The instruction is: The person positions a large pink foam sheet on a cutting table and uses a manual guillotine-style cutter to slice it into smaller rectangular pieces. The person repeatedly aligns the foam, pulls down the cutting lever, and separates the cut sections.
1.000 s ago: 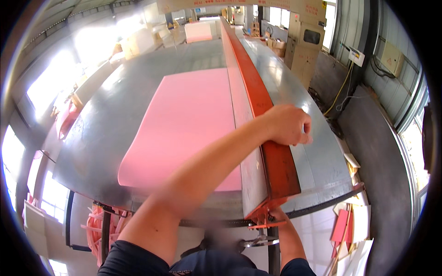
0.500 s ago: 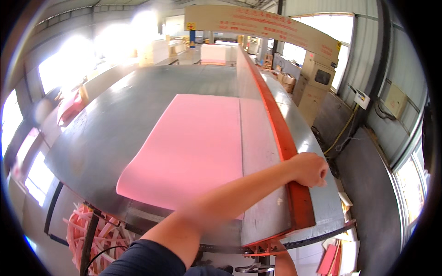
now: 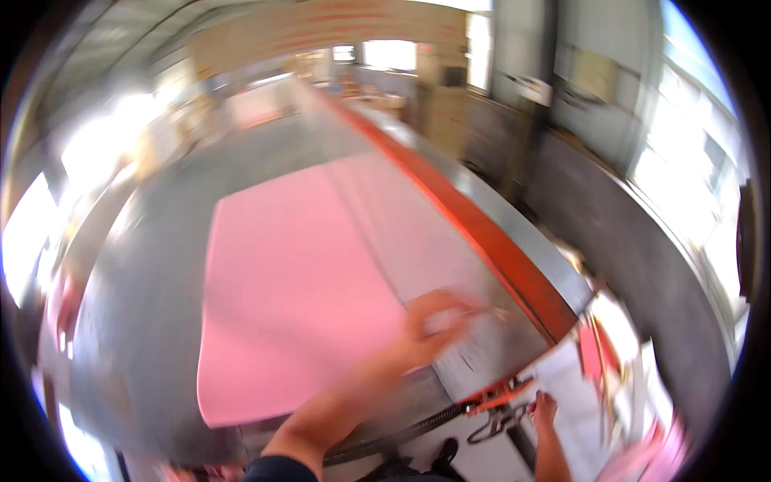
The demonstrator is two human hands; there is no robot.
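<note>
A pink foam sheet (image 3: 281,297) lies on the grey metal table (image 3: 152,337), its right edge along a pale upright plate (image 3: 426,249) with an orange-red rail (image 3: 482,233) on top. My left hand (image 3: 434,325) hovers over the plate's near end, beside the sheet's near right corner. Motion smears its fingers, and nothing shows in it. Below the table's near edge, my right hand (image 3: 545,407) is closed at the rim of a small metal handwheel (image 3: 491,426), apparently around its handle.
A beige beam (image 3: 329,28) spans the table's far part, meeting a beige cabinet (image 3: 442,104) on the right. Red and white offcuts (image 3: 598,353) lie on the floor at the near right. A dark wall panel (image 3: 634,225) stands further right.
My view has turned right and down. My left hand has left the orange-red rail, moving back left over the pale plate. My right hand, hidden before, now shows beside the handwheel.
</note>
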